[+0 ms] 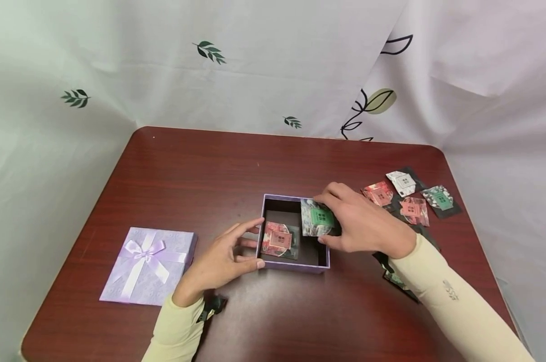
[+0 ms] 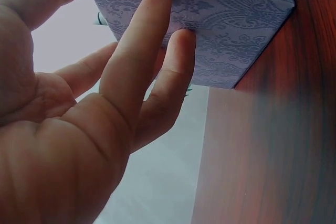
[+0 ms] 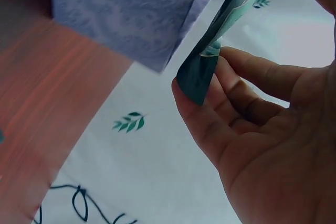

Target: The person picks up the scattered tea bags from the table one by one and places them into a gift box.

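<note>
My right hand (image 1: pixel 361 221) holds a flat sachet with a green label (image 1: pixel 322 216) over the right part of a lidless purple box (image 1: pixel 293 266). Fingers and thumb pinch that sachet by its edges; the right wrist view shows the dark sachet (image 3: pixel 202 72) slightly bent, beside the box wall (image 3: pixel 123 14). Inside the box, on the left, lies a sachet with a red label (image 1: pixel 280 239). My left hand (image 1: pixel 228 256) touches the box's left side with spread fingers. In the left wrist view, two fingertips (image 2: pixel 181 40) press on the patterned wall (image 2: pixel 231 30).
A lilac lid with a ribbon bow (image 1: pixel 148 259) lies on the table (image 1: pixel 200 166) at left. Several sachets lie scattered at right, among them a white one (image 1: pixel 401 182) and a green-labelled one (image 1: pixel 440 199). My right forearm (image 1: pixel 454 296) partly covers others. A white curtain (image 1: pixel 255 70) hangs behind.
</note>
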Demonstrator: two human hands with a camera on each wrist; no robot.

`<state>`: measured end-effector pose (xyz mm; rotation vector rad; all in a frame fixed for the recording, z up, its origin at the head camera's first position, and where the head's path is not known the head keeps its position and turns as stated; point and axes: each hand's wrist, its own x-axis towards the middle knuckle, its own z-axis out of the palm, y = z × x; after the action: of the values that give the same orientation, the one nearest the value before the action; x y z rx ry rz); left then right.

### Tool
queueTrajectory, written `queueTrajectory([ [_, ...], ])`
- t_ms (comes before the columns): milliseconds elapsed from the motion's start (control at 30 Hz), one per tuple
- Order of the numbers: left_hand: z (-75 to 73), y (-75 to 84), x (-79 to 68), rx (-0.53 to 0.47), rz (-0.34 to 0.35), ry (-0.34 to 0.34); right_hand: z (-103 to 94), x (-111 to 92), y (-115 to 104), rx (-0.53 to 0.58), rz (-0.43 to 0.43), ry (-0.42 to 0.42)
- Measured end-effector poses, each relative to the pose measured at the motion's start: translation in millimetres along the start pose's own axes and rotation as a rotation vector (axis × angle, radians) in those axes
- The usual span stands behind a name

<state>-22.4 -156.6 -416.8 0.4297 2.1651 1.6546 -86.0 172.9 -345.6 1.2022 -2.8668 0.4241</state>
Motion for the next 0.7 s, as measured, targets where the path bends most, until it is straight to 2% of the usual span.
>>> queueTrajectory([
  [167,-0.1,1.6,-0.1,0.003,0.000,-0.005,8.7,20,-10,-0.012,-0.002,-0.029],
  [367,-0.5,3.8,-1.5,0.000,-0.021,-0.009,28.0,40,-25,-0.081,-0.054,-0.057],
  [567,-0.9,5.4,-2.2,-0.013,-0.040,-0.016,42.8,52,-41,-0.172,-0.069,-0.070],
  [700,-1.1,6.8,-2.0,-0.011,-0.042,-0.018,53.2,55,-47,-0.186,-0.065,-0.098],
])
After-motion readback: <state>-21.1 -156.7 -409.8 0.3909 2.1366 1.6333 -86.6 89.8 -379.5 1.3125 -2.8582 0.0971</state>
